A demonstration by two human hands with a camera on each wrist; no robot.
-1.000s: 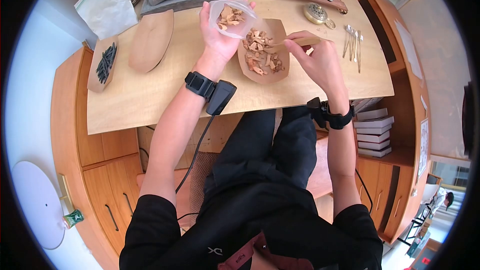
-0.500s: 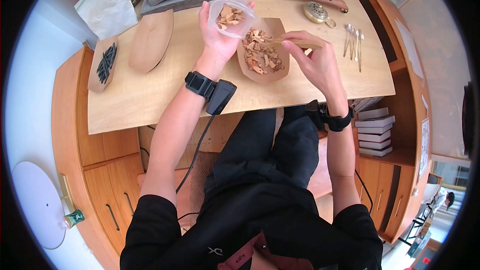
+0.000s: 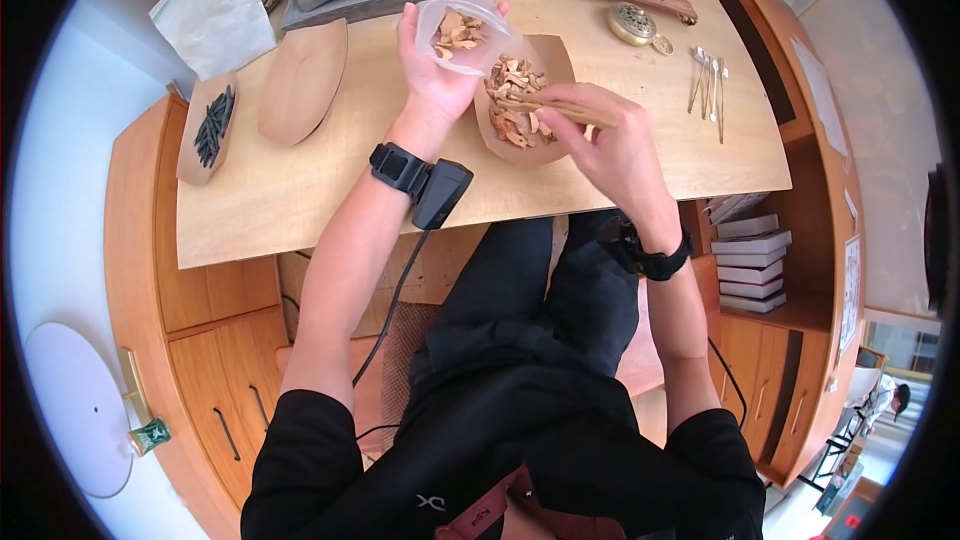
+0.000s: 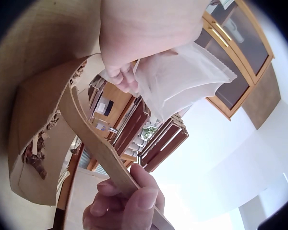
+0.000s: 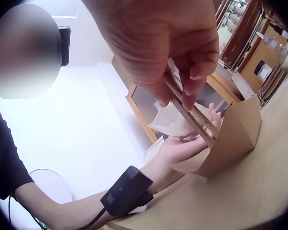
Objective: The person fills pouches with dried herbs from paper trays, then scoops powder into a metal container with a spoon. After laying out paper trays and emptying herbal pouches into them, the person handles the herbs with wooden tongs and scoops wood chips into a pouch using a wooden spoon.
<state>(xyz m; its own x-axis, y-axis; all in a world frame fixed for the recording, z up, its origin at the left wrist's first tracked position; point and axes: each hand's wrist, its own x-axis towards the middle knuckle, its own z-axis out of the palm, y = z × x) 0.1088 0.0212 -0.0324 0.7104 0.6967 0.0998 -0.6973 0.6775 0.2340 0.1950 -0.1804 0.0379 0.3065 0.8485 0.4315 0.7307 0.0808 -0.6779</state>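
My left hand [image 3: 437, 90] holds up a clear plastic bag [image 3: 478, 64] by its sides, mouth toward me. Pale brown wood chips [image 3: 461, 32] lie inside it. Beside it on the table stands a folded brown paper tray [image 3: 558, 56] with more chips and reddish-brown pieces [image 3: 513, 78]. My right hand [image 3: 618, 143] pinches bamboo tongs [image 5: 190, 119] between thumb and fingers, above the tray's near right side. The tongs' tips reach in over the chips. In the left wrist view the tongs [image 4: 104, 152] cross the tray's rim; the bag's contents are hidden there.
Left on the table are a paper tray of dark sticks [image 3: 211, 130], another brown paper tray [image 3: 303, 85] and a white pouch [image 3: 215, 25]. A grey tray [image 3: 390, 0] stands behind. To the right are a brass burner [image 3: 632, 25] and several slim tools [image 3: 713, 90].
My right hand has moved left and toward me with the tongs, now covering part of the tray's near right side. The left hand and bag have stayed almost still.
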